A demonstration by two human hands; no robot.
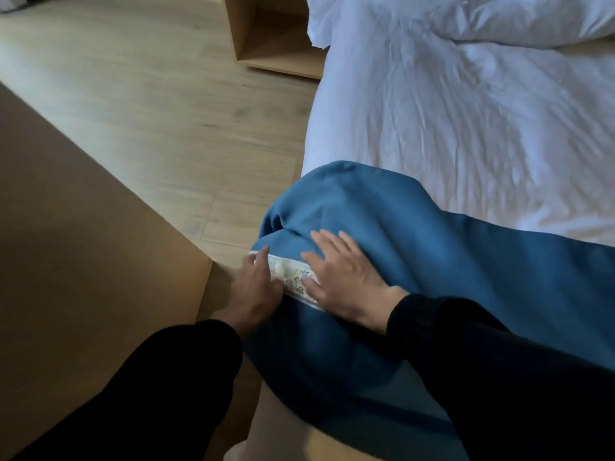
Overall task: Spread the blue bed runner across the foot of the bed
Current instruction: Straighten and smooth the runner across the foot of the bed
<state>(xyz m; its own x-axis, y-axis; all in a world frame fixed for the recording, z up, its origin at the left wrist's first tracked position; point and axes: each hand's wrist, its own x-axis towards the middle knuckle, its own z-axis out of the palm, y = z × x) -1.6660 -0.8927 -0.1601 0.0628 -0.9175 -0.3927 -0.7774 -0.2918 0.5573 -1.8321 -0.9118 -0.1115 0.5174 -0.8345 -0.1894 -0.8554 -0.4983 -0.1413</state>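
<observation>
Blue runner drapes the bed's foot corner, its length running rightward from me; my right hand presses flat, left hand pinches the patterned trim.

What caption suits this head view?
Two hands, left and right, smooth the blue bed runner over the white-sheeted bed corner.

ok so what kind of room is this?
Most likely a bedroom, possibly a hotel room. A bed with wrinkled white bedding and a pillow, a blue bed runner under both hands, and an open wooden bedside unit on wood-look flooring.
</observation>
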